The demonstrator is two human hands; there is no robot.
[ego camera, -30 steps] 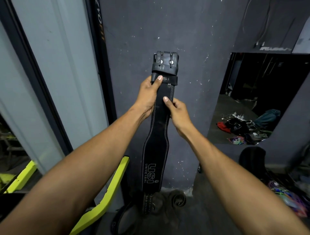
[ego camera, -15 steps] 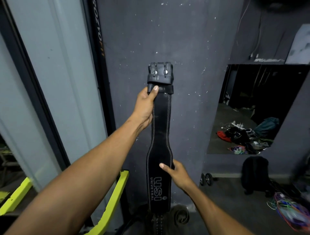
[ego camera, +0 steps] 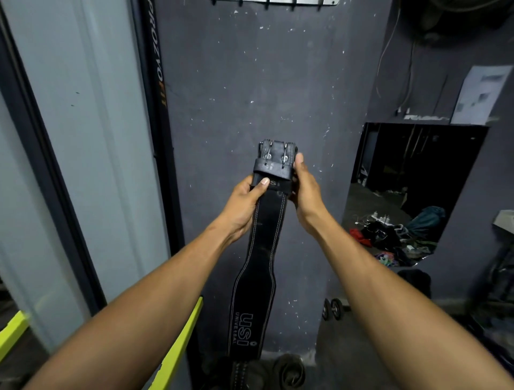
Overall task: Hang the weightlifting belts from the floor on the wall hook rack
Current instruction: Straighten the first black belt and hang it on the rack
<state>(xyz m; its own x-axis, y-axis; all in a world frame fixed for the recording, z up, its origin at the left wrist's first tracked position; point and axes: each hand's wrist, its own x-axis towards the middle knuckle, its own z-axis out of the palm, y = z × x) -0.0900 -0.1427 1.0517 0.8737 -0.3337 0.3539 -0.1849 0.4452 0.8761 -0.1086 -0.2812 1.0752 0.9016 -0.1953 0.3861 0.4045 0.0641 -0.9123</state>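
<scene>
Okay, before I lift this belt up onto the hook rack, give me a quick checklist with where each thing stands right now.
1. Left hand gripping belt below the buckle: ok.
2. Right hand steadying the buckle side: ok.
3. Hook rack in view overhead: ok, only its lower edge shows.
4. A free hook: cannot tell.
5. Wall path up to the rack unobstructed: ok.
6. Belt tail clear of the belts on the floor: cannot tell.

— How well do we see in here?
— Dimly: the grey wall is evenly lit, with no hard shadows.
— Any glare?
— None; only the pale panel on our left looks bright.
— And the edges?
— We see them bend and smear, and the forearms blur nearest us.
</scene>
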